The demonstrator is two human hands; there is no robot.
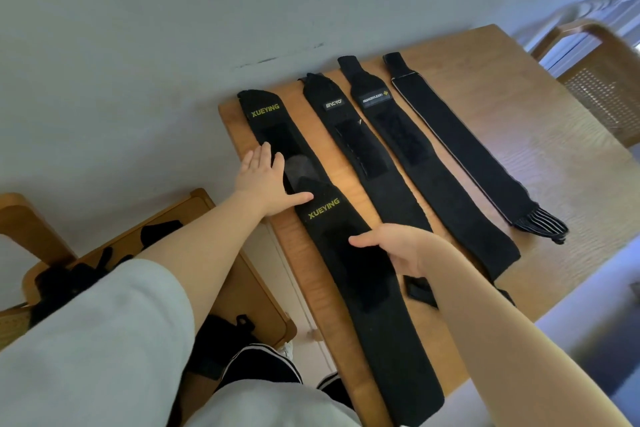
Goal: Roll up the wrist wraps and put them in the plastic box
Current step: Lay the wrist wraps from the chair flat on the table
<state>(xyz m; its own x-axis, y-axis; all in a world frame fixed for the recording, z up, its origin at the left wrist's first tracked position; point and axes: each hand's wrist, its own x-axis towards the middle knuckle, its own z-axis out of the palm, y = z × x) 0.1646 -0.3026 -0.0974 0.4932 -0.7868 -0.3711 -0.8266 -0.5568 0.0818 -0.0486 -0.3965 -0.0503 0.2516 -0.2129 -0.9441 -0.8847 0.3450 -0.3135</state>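
Wrist wraps, desk (519,135): unrolled. Left hand (265,177), right hand (398,246) flat, fingers straight, on near-edge wrap (346,236). Next: start rolling.

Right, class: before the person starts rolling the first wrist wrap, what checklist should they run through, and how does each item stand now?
1. Black wrist wraps laid flat on the wooden table: ok.
2. Near black XUEYING wrap overlaps the far XUEYING wrap: not ok.
3. Left hand flat at the overlap: ok.
4. Right hand on the near wrap: ok; grip cannot tell.
5. Plastic box within reach: cannot tell, not in view.
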